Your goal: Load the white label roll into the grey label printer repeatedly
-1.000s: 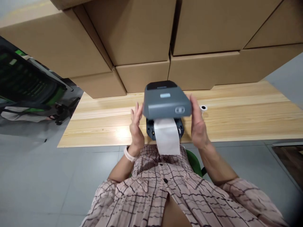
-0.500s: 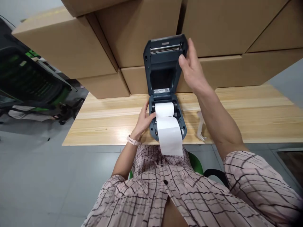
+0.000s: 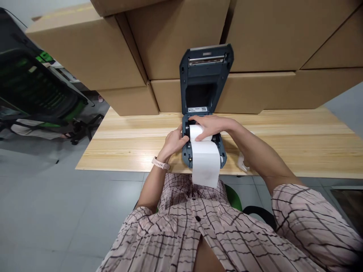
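A dark blue-grey label printer (image 3: 185, 155) sits on the wooden table with its lid (image 3: 183, 79) raised. Inside lies a white label roll (image 3: 195, 132), and its loose paper strip (image 3: 206, 166) runs forward over the printer's front and hangs past the table edge. My right hand (image 3: 211, 125) reaches over the roll from the right, with thumb and fingers curved around it; part of the roll is hidden underneath. At the printer's left side my left hand (image 3: 174, 142) grips the edge, thumb over the rim.
Large cardboard boxes (image 3: 181, 37) are stacked along the back of the table (image 3: 127, 147). A crumpled white scrap (image 3: 242, 163) lies right of the printer, partly behind my right forearm. An office chair (image 3: 42, 90) stands at the left.
My right hand has left the raised lid and come down onto the label roll. My left hand stays at the printer's left side. The lid remains up.
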`<state>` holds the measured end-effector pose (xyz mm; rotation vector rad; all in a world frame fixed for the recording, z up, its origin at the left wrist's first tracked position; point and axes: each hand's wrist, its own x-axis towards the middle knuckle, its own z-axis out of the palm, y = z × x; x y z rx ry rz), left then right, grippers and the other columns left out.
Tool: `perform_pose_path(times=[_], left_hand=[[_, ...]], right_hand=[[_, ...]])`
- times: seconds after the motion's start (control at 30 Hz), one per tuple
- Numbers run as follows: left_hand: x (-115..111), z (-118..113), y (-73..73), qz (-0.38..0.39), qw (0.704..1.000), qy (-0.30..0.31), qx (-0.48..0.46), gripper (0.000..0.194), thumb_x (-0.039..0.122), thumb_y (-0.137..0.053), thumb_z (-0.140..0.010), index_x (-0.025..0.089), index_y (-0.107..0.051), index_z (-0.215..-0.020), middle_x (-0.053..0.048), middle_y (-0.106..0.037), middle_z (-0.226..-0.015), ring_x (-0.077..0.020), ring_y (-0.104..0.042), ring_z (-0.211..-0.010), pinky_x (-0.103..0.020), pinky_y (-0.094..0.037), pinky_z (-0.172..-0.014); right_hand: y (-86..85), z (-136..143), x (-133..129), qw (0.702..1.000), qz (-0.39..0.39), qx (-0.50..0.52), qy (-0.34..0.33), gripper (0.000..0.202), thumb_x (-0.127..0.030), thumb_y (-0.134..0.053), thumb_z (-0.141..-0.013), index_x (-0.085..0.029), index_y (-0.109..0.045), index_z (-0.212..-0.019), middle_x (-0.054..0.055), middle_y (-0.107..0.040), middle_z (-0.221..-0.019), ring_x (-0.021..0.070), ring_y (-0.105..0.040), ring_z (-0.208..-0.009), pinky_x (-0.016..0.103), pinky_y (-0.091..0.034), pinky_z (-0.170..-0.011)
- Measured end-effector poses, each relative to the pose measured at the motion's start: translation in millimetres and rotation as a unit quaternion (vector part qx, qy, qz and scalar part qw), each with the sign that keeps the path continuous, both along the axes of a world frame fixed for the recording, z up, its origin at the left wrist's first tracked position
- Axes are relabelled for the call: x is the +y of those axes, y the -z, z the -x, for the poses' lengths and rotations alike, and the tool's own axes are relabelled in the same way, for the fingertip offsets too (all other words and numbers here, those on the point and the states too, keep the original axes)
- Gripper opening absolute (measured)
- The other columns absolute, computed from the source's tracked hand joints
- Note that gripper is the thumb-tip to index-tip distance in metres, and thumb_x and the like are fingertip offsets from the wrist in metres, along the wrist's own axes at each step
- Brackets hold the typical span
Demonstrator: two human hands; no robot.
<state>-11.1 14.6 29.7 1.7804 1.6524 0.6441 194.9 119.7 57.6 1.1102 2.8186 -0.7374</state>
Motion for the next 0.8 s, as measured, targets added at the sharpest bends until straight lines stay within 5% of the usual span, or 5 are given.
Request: perform_pose_path(times=[0.1, 0.2, 0.37, 0.57, 0.8], left_hand=[[0, 1, -0.3, 0.003, 1.000, 0.006, -0.002, 0.054, 0.024, -0.056, -0.085, 0.013, -0.068, -0.136, 0.003, -0.055, -0.064, -0.0203, -0.047, -0.062, -0.032, -0.030, -0.065], [-2, 1, -0.6, 0.013, 1.000, 0.000, -0.026, 0.055, 0.025, -0.055, -0.086, 0.014, -0.066, -0.139, 0.004, -0.053, -0.061, -0.0205, -0.048, -0.063, -0.031, -0.030, -0.065], [-4, 1, -0.9, 0.015, 0.999, -0.003, -0.048, 0.060, 0.024, -0.053, -0.084, 0.014, -0.066, -0.142, 0.005, -0.050, -0.059, -0.0203, -0.049, -0.063, -0.031, -0.032, -0.065], [-3, 1, 0.8, 0.001, 0.998, -0.002, -0.061, 0.057, 0.023, -0.054, -0.082, 0.015, -0.068, -0.137, 0.005, -0.048, -0.060, -0.0179, -0.043, -0.060, -0.031, -0.029, -0.063], [-3, 2, 3.6, 0.010, 0.996, 0.003, -0.087, 0.061, 0.024, -0.053, -0.081, 0.015, -0.067, -0.140, 0.007, -0.043, -0.058, -0.0164, -0.040, -0.057, -0.029, -0.026, -0.060]], right_hand=[[-11.0, -14, -1, 0.993, 0.050, 0.089, -0.064, 0.107, -0.058, -0.089, -0.072, -0.026, -0.046, -0.165, 0.011, -0.079, -0.127, 0.0348, -0.076, -0.108, 0.050, -0.062, -0.097], [-36.6, -47, -15, 0.971, 0.083, 0.200, -0.100, 0.108, -0.054, -0.090, -0.073, -0.029, -0.043, -0.167, 0.008, -0.076, -0.132, 0.0322, -0.074, -0.115, 0.046, -0.063, -0.099], [-59.4, -118, -31, 0.959, 0.037, 0.281, 0.027, 0.112, -0.050, -0.095, -0.067, -0.032, -0.045, -0.166, 0.011, -0.071, -0.133, 0.0335, -0.071, -0.118, 0.045, -0.061, -0.098], [-13.9, -145, 4, 0.953, 0.035, 0.214, 0.210, 0.111, -0.044, -0.092, -0.067, -0.024, -0.045, -0.166, 0.016, -0.071, -0.141, 0.0417, -0.070, -0.127, 0.060, -0.058, -0.111], [33.1, -128, 26, 0.947, 0.064, 0.214, 0.230, 0.110, -0.043, -0.093, -0.064, -0.021, -0.049, -0.162, 0.017, -0.066, -0.152, 0.0438, -0.062, -0.143, 0.062, -0.048, -0.125]])
